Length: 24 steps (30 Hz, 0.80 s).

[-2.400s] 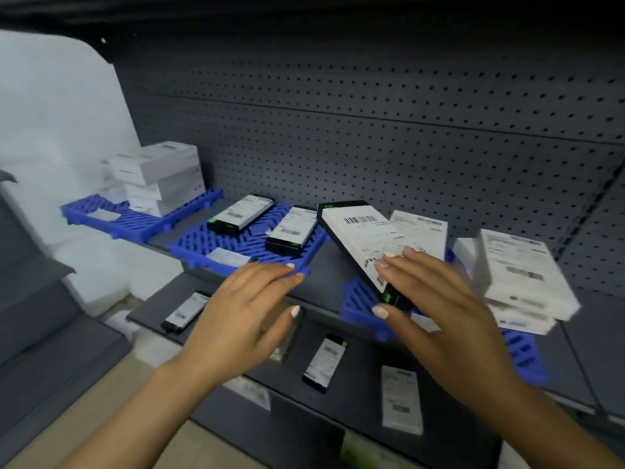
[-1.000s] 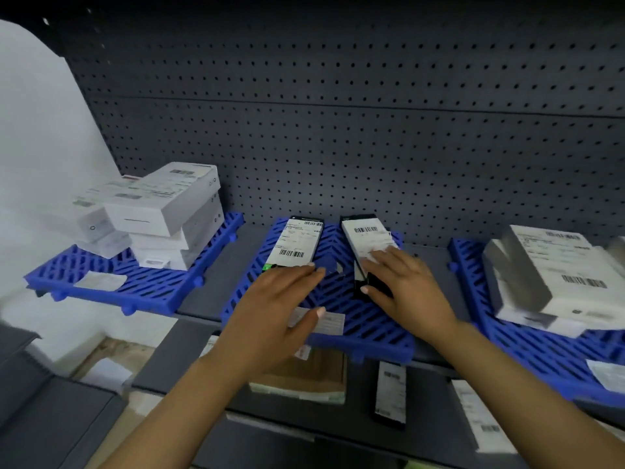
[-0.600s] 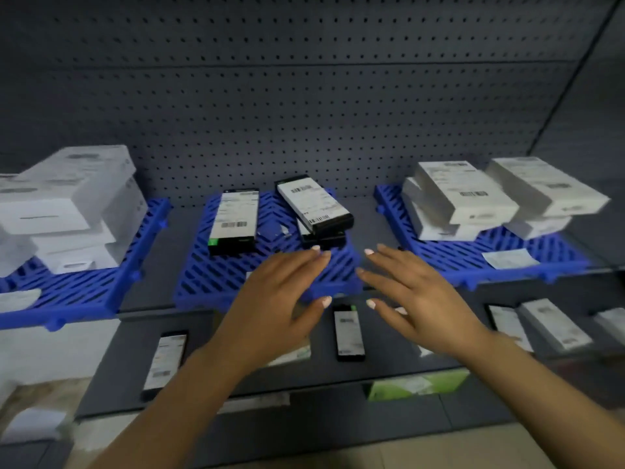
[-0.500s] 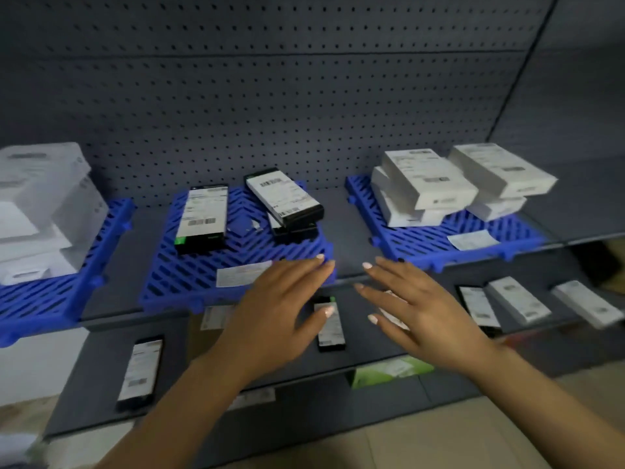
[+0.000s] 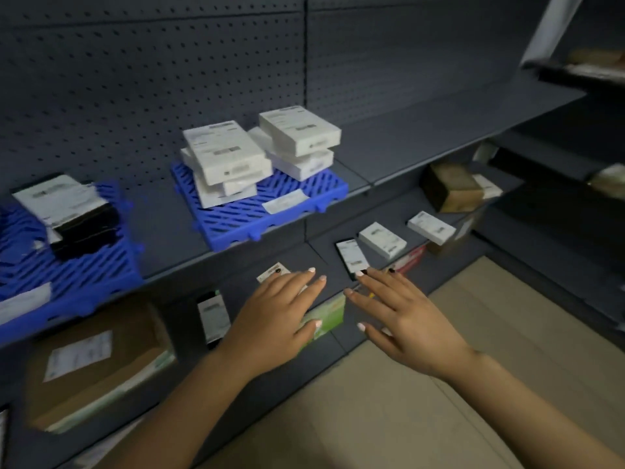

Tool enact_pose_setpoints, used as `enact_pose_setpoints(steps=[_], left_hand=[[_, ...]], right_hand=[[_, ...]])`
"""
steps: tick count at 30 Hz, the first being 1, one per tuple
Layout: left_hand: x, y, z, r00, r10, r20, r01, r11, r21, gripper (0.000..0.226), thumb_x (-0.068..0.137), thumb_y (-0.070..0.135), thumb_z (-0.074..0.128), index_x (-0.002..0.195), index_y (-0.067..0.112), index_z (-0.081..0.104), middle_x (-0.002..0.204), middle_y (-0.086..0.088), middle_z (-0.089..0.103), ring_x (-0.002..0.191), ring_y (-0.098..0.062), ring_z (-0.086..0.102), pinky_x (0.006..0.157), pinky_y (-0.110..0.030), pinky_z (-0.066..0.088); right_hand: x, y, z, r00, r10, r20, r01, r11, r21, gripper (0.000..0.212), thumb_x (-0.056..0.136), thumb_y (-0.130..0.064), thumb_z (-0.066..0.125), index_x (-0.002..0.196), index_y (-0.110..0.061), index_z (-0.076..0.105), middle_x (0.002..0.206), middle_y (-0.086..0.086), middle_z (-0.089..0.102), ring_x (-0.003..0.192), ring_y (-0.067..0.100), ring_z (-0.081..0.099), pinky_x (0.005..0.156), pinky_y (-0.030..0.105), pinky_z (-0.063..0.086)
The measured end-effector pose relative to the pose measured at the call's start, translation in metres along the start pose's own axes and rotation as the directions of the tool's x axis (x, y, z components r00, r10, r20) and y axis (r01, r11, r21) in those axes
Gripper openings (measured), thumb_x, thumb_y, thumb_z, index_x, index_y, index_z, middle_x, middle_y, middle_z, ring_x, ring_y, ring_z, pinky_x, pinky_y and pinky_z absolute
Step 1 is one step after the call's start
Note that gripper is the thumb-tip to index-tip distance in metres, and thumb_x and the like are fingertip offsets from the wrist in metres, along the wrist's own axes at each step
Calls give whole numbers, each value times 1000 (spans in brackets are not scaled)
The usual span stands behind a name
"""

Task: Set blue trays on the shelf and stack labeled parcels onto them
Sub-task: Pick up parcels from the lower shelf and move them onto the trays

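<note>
Two blurred, unreadable labels [image 5: 216, 148] on white parcels [image 5: 260, 152]

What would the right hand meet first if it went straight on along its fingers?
Probably the black parcel with a white label on the lower shelf; the right hand points at it, though depth is unclear.

Upper shelf [image 5: 422, 143]: tray [image 5: 270, 214] at centre carrying two stacks of parcels [image 5: 257, 154] side by side, loose label [image 5: 285, 200] at its front edge. Second tray [image 5: 67, 272] to the left, bearing a two-parcel stack [image 5: 71, 211]. Lower shelf [image 5: 321, 258]: small parcels [image 5: 382, 240] in a row to the right, cardboard box [image 5: 94, 360] at left. Both hands [image 5: 277, 319] side by side, just before the lower shelf.
</note>
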<state>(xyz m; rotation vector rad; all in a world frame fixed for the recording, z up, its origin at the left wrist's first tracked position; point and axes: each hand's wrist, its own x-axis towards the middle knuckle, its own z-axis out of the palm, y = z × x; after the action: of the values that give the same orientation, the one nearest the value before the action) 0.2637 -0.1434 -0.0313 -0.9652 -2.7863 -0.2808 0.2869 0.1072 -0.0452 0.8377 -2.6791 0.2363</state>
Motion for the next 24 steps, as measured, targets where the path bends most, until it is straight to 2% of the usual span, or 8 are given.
enact_pose_setpoints(steps=[3,6,11,14,18,21,24], left_hand=[[47,41,22,996,47,76,-53,996,72,62,83,49,42,136,16,48,135,-5,53,120,-21,53,101,-43,41],[97,83,43,986,95,136,-110,988,110,64,83,51,40,134,13,49,131,-7,56,117,-24,56,97,-46,45],[167,146,66,982,92,163,-99,994,36,71,86,56,28,143,14,38,144,-7,44,131,-24,43,109,-41,27],[197,168,80,985,91,146,-97,995,33,70,88,58,30,141,14,41,141,-7,48,128,-24,46,107,-41,31],[236,178,100,982,92,164,-99,995,33,72,89,62,28,140,14,41,140,-5,48,128,-23,45,107,-42,32],[266,177,120,979,99,176,-101,995,4,76,88,65,22,145,17,32,149,-2,36,137,-20,32,113,-41,21],[302,170,140,979,90,184,-88,996,-19,80,85,67,16,149,19,22,153,-2,28,141,-19,22,115,-39,13]], right_hand=[[-43,50,-15,999,47,16,-46,999,-22,48,93,-39,51,138,-24,46,143,7,46,135,28,39,108,49,35],[-81,101,-31,994,100,51,-97,994,-46,48,94,-43,42,138,-23,47,143,8,46,135,28,39,109,49,34],[-122,176,-50,971,194,136,-183,979,-95,52,93,-47,38,138,-23,46,142,9,47,133,29,41,108,48,34],[-132,212,-54,956,246,161,-231,967,-106,55,92,-49,37,140,-24,43,144,9,45,134,29,40,108,48,35],[-134,254,-52,939,312,148,-304,950,-76,60,92,-49,37,146,-23,30,145,9,42,134,29,39,106,46,38],[-128,288,-47,932,344,113,-340,939,-54,60,93,-46,37,147,-22,28,144,7,43,130,28,43,101,41,43],[-113,330,-37,932,338,132,-329,940,-90,60,94,-47,34,148,-22,27,146,8,41,133,28,40,104,45,41]])
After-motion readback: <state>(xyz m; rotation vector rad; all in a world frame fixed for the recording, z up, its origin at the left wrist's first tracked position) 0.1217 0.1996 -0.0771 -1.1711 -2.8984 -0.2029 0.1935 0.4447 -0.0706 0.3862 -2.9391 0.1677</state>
